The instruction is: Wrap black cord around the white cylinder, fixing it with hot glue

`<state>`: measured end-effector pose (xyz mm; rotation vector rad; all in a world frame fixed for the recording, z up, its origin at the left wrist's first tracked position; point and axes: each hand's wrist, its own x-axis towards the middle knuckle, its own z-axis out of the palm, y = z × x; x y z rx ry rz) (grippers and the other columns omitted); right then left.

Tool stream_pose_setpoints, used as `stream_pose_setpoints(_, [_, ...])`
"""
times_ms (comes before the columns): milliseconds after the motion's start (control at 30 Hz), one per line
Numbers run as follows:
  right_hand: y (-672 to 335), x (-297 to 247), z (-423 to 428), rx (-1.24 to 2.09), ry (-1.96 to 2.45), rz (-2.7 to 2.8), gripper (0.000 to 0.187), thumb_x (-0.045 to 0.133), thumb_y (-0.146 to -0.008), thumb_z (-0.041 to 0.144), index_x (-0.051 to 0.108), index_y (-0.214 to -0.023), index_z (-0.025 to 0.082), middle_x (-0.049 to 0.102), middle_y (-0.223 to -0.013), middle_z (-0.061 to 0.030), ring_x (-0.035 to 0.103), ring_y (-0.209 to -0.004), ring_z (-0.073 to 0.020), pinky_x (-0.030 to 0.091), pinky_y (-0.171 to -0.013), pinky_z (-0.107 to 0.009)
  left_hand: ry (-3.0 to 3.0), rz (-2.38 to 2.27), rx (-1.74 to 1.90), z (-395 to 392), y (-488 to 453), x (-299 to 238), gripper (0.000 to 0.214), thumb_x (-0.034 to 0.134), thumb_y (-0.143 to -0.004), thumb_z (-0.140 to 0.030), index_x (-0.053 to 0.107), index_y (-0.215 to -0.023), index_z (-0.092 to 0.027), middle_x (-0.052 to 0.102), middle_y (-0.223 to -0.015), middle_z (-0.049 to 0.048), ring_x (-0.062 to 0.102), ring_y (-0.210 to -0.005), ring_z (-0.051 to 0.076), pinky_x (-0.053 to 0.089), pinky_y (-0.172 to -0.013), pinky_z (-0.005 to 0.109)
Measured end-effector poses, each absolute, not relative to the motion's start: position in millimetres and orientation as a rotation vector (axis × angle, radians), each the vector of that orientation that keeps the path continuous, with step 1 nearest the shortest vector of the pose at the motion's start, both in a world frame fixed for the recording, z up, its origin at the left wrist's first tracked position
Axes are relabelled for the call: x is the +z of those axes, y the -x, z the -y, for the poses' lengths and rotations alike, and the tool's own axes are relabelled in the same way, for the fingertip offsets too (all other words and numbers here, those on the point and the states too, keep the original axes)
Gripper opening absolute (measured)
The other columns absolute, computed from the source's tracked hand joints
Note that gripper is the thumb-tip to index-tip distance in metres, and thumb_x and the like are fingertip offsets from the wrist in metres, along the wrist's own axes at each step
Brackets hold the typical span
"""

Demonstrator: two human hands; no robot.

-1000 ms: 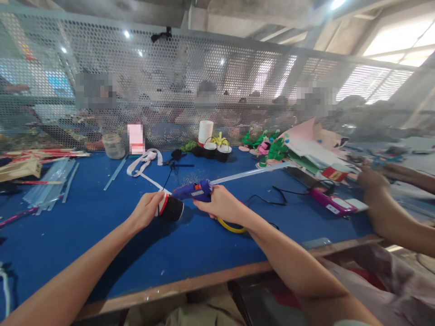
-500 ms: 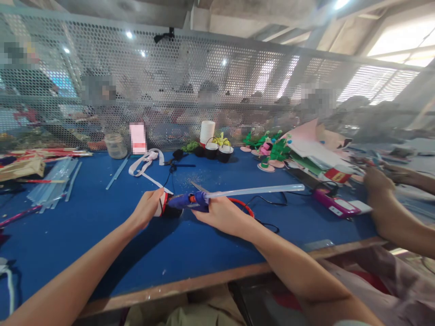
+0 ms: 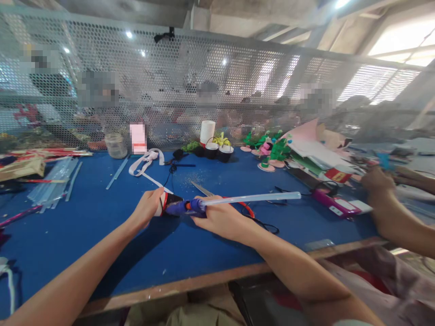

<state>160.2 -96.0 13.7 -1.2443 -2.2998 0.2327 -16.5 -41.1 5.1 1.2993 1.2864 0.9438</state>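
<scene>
My left hand (image 3: 147, 209) grips a small paper cup (image 3: 163, 203) lying on its side, white and red with black wrapped round it. In my right hand (image 3: 222, 218) is a blue hot glue gun (image 3: 195, 206), its nozzle close against the cup's black part; whether it touches I cannot tell. A long translucent glue stick (image 3: 261, 197) sticks out of the gun's rear to the right. Just beyond my right hand lie scissors (image 3: 201, 188) with red handles, partly covered by the hand. Black yarn (image 3: 173, 168) and a white ribbon (image 3: 149, 158) lie farther back.
Glue sticks (image 3: 54, 183) lie left, near a glass jar (image 3: 116, 146). Stacked white cups (image 3: 207, 132), black-wrapped small buckets (image 3: 224, 151) and green craft plants (image 3: 279, 151) line the back by a perforated metal screen (image 3: 183, 68). Right are a purple box (image 3: 335, 203) and another person's arm (image 3: 390, 213).
The glue gun has shifted slightly left and down over the cup's black part, its glue stick moving along. My left hand and the cup have hardly moved.
</scene>
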Motion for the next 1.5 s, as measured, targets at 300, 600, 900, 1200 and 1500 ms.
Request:
stream_pose_setpoints(300, [-161.3, 19.3, 92.0, 0.304, 1.366, 2.126, 0.004, 0.048, -0.069, 0.019, 0.048, -0.065, 0.017, 0.049, -0.056, 0.0025, 0.043, -0.05, -0.0092, 0.032, -0.049, -0.02, -1.331, -1.258, 0.931, 39.1, 18.7, 2.5, 0.032, 0.045, -0.064, -0.042, 0.046, -0.048, -0.014, 0.042, -0.04, -0.0048, 0.036, -0.04, 0.008, 0.026, -0.043, 0.02])
stream_pose_setpoints(600, [-160.7, 24.7, 86.6, 0.352, 1.372, 2.014, 0.015, 0.05, -0.066, 0.016, 0.046, -0.052, 0.018, 0.043, -0.041, 0.0046, 0.044, -0.048, -0.0106, 0.032, -0.049, -0.022, -1.481, -1.271, 0.922, 35.5, 21.9, -5.8, 0.037, 0.041, -0.066, -0.046, 0.046, -0.048, -0.014, 0.041, -0.042, -0.0047, 0.034, -0.043, 0.008, 0.025, -0.044, 0.02])
stream_pose_setpoints(900, [-162.7, 17.4, 73.7, 0.545, 1.397, 1.937, 0.015, 0.048, -0.067, 0.022, 0.045, -0.052, 0.018, 0.04, -0.034, 0.0059, 0.044, -0.035, -0.0093, 0.035, -0.041, -0.02, -1.622, -1.267, 0.882, 43.1, 19.5, 1.5, 0.038, 0.037, -0.069, -0.046, 0.042, -0.047, -0.016, 0.034, -0.042, -0.0057, 0.029, -0.042, 0.008, 0.024, -0.042, 0.02])
stream_pose_setpoints(1200, [-176.1, 17.2, 61.7, 0.984, 1.379, 1.675, 0.013, 0.052, -0.065, 0.027, 0.051, -0.063, 0.015, 0.046, -0.038, 0.0046, 0.042, -0.031, -0.0071, 0.035, -0.033, -0.018, -1.683, -1.228, 0.909, 43.9, 21.0, 1.0, 0.036, 0.037, -0.071, -0.043, 0.044, -0.049, -0.015, 0.038, -0.043, -0.005, 0.032, -0.044, 0.008, 0.026, -0.044, 0.019])
stream_pose_setpoints(1500, [-216.1, 9.4, 12.4, 0.531, 1.804, 1.567, 0.022, 0.049, -0.072, 0.033, 0.052, -0.063, 0.013, 0.051, -0.047, 0.0016, 0.045, -0.038, -0.0066, 0.035, -0.039, -0.017, -1.672, -1.146, 0.957, 47.3, 23.3, 3.8, 0.035, 0.039, -0.072, -0.04, 0.051, -0.053, -0.013, 0.049, -0.047, -0.0025, 0.041, -0.048, 0.01, 0.033, -0.05, 0.02])
